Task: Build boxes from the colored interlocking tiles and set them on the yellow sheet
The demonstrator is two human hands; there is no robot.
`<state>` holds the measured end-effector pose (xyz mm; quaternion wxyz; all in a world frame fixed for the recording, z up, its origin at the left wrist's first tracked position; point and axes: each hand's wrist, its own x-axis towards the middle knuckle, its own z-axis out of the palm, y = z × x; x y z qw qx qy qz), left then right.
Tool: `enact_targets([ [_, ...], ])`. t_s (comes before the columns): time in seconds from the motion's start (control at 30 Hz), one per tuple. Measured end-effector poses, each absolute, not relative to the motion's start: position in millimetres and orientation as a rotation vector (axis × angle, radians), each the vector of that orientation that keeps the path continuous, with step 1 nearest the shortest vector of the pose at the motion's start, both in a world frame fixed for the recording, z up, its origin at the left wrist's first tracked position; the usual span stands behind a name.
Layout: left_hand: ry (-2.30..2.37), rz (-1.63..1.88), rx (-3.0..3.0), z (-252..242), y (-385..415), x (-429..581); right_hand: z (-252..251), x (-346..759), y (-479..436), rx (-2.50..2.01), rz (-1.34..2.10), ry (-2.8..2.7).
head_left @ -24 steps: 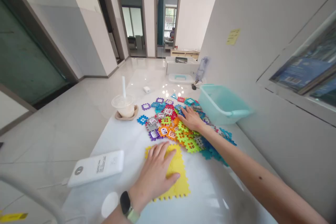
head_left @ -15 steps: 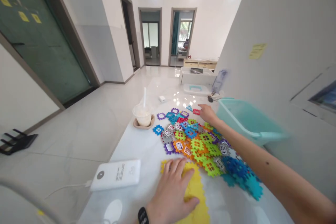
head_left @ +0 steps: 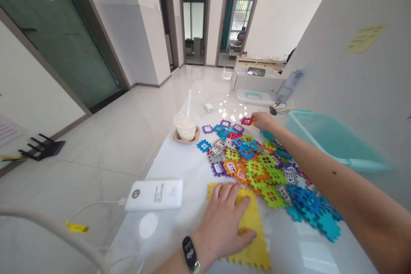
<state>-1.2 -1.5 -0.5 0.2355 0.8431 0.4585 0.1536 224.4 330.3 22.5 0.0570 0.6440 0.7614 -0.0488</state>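
My left hand (head_left: pixel 224 214) lies flat, fingers spread, on a yellow sheet of joined, notch-edged plastic tiles (head_left: pixel 253 248) on the white table. A dark band is on that wrist. Farther off, my right hand (head_left: pixel 266 120) reaches past the pile and pinches the right edge of a red window tile (head_left: pixel 246 121); its fingertips are partly hidden. Between the hands spreads a heap of interlocking tiles, among them a lime green tile (head_left: pixel 272 196), an orange tile (head_left: pixel 230 167) and a blue tile (head_left: pixel 204 145). Dark blue tiles (head_left: pixel 305 199) are heaped under my right forearm.
A drink cup with a straw (head_left: pixel 186 124) stands in a cardboard holder at the table's left. Nearer lies a white power bank (head_left: pixel 154 195) with its cable. A turquoise bin (head_left: pixel 321 132) sits at the right, and a lidded box (head_left: pixel 253 96) at the back.
My right hand has gone from an extended finger beside the red tile to a pinch on it, and the tile has shifted slightly away and left. The view has tilted down.
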Motion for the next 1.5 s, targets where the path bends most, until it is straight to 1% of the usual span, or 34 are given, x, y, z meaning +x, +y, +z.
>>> enact_targets([
  [0.13, 1.249, 0.432, 2.325, -0.9, -0.2, -1.7, 16.8, 192.9, 332.7, 1.761, -0.232, 2.464],
  [0.3, 1.240, 0.450, 2.327, -0.3, -0.6, -2.6, 8.8, 177.1, 335.1, 1.690, -0.312, 2.369],
  [0.63, 1.240, 0.450, 2.349, 0.2, -0.2, -3.3, 7.4, 177.9, 320.7, 1.831, -0.013, 2.153],
  [0.77, 1.234, 0.469, 2.361, -1.6, -0.5, -4.1, 9.1, 177.0, 312.3, 1.882, 0.058, 2.104],
  [1.1, 1.249, 0.523, 2.396, -7.8, -0.5, -2.1, 37.7, 241.7, 295.2, 2.020, 0.162, 2.126],
  [1.33, 1.258, 0.521, 2.419, -7.2, -1.4, -2.1, 28.0, 233.2, 292.2, 1.804, 0.045, 2.352],
  [1.5, 1.251, 0.516, 2.412, -6.4, -1.4, -3.3, 13.6, 218.1, 297.1, 1.762, -0.047, 2.358],
])
